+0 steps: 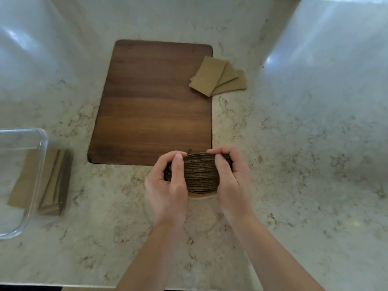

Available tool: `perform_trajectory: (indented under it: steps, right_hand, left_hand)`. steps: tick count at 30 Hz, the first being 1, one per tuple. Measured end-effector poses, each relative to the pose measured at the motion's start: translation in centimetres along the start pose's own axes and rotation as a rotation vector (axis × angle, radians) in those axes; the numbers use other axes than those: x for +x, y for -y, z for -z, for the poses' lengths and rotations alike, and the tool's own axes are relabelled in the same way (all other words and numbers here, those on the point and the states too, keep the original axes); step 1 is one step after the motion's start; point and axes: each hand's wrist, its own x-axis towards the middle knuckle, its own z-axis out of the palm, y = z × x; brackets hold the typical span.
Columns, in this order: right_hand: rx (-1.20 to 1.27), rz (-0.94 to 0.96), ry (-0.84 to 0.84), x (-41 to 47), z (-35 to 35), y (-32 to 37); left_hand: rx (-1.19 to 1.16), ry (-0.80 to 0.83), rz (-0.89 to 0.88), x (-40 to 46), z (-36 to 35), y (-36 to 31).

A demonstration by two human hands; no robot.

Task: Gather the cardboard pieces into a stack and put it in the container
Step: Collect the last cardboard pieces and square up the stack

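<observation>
Cardboard stack (200,175) sits clamped between left hand (168,185) and right hand (231,181), on counter (294,164) below cutting board (155,101). Square edges, keep pressure even (three loose pieces (216,78) remain), then carry left to glass container (42,148).

I read this as a home kitchen. The pale marble-look stone countertop (294,164) with grey-brown veining runs into matching glossy side walls, forming a corner nook. A dark brown rectangular wooden cutting board (155,101) with rounded corners lies flat on it. At the left edge I see a clear rectangular glass food container (43,143) (rounded corners, typical storage dish). Nothing industrial in view; surfaces look domestic. The counter's front edge shows at the bottom.
</observation>
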Motion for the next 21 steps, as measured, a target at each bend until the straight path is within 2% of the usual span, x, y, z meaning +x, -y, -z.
perform_trajectory:
  steps: [3, 6, 9, 10, 12, 14, 17, 19, 21]
  right_hand:
    - [-0.099, 0.017, 0.11, 0.5, 1.6, 0.5]
    - [-0.139, 0.001, 0.095, 3.4, 2.3, 1.7]
    - [-0.431, 0.031, 0.0, 10.0, 2.1, 3.3]
    - [-0.574, 0.079, 0.019, 12.6, 1.8, 3.9]
    - [-0.882, 0.238, 0.199, 17.2, 0.8, 5.1]
    - [-1.196, 0.344, 0.469, 20.9, -0.4, 6.4]
    - [-1.44, 0.198, 0.793, 25.0, -1.1, 7.4]
    - [-1.533, 0.165, 0.88, 26.5, -1.4, 7.6]
    - [-1.621, 0.187, 0.879, 27.4, -1.8, 8.2]
  left_hand:
    - [0.003, 0.017, -0.001, 0.1, 0.2, 0.1]
    - [0.006, 0.026, -0.003, 0.1, 0.1, -0.2]
    - [0.01, 0.018, -0.004, 0.0, 0.1, -0.4]
    - [0.016, 0.014, 0.001, 0.0, 0.1, -0.3]
    - [0.014, 0.013, 0.018, -0.1, 0.0, -0.2]
    - [0.008, 0.008, 0.027, 0.0, 0.0, 0.0]
    - [-0.003, 0.011, 0.033, 0.0, -0.1, 0.1]
    - [-0.009, 0.01, 0.038, 0.0, 0.0, 0.0]
    - [0.001, 0.012, 0.043, 0.0, 0.0, -0.3]
